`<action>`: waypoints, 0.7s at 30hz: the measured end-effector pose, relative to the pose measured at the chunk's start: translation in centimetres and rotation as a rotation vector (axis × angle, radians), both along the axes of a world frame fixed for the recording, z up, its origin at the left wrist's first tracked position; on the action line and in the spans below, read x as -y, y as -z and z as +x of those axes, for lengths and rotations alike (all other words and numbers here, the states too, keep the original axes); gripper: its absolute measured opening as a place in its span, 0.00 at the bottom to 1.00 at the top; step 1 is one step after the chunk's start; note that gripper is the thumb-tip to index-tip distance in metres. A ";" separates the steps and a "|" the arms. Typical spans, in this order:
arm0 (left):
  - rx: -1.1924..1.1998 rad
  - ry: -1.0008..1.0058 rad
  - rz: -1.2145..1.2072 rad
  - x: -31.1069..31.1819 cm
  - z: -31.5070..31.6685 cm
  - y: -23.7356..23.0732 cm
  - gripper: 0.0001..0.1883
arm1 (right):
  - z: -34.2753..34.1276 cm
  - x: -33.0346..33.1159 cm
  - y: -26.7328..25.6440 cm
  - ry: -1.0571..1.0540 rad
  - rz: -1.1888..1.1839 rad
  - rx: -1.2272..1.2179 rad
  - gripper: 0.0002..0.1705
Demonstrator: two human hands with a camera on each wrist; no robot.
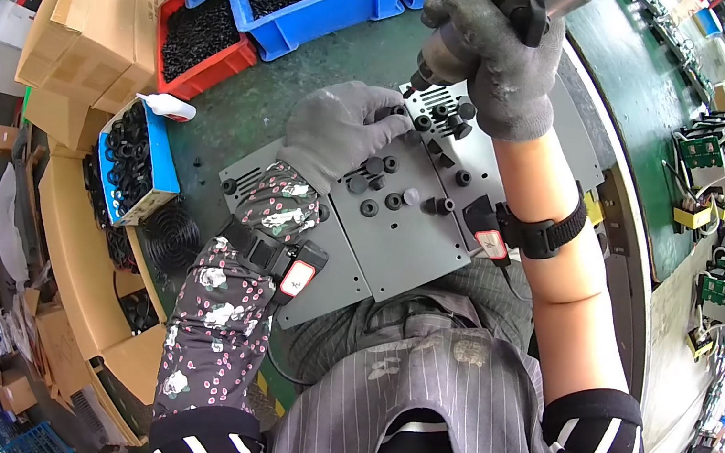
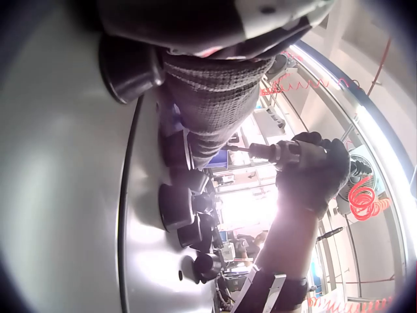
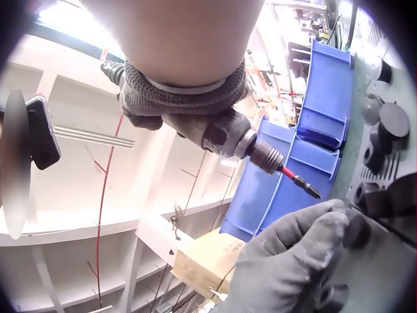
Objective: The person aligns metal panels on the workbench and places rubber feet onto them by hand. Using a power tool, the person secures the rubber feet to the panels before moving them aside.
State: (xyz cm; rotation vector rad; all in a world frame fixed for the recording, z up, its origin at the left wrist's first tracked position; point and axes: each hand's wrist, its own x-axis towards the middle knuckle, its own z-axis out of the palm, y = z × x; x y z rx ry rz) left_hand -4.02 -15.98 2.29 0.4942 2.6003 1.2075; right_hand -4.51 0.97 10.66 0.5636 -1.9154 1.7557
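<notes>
My gloved left hand [image 1: 337, 125] reaches over flat grey metal panels [image 1: 403, 243], thumb and forefinger pinched together at a small black rubber foot [image 1: 399, 111]. Much of that foot is hidden by the fingers. Around it, several more black feet [image 1: 369, 207] stand or lie loose on the panels, some near the slotted vents. In its grip, my gloved right hand [image 1: 510, 78] has a power screwdriver [image 1: 451, 52]. The screwdriver's red and black bit [image 3: 301, 183] points down toward the left fingertips, apart from them in the right wrist view.
Blue bins [image 1: 270, 47] and a red bin [image 1: 212, 81] of small black parts stand at the back. Cardboard boxes [image 1: 98, 20], a carton [image 1: 162, 164] of black rings and a white bottle [image 1: 168, 106] are to the left. Circuit boards [image 1: 703, 156] line the right side.
</notes>
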 end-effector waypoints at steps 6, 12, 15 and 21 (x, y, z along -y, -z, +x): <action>-0.189 0.025 -0.151 0.0 0.2 -0.1 0.17 | 1.0 0.9 0.0 -0.024 -0.118 0.133 0.18; -0.216 0.052 -0.191 -0.1 0.2 -0.6 0.16 | 0.4 1.1 1.3 -0.045 -0.118 0.144 0.21; -0.272 0.059 -0.159 -0.1 0.1 -0.2 0.13 | 0.0 1.1 1.6 -0.058 -0.167 0.130 0.14; -0.335 0.039 -0.121 0.1 0.2 0.0 0.11 | 0.1 1.2 1.9 -0.135 -0.070 0.112 0.20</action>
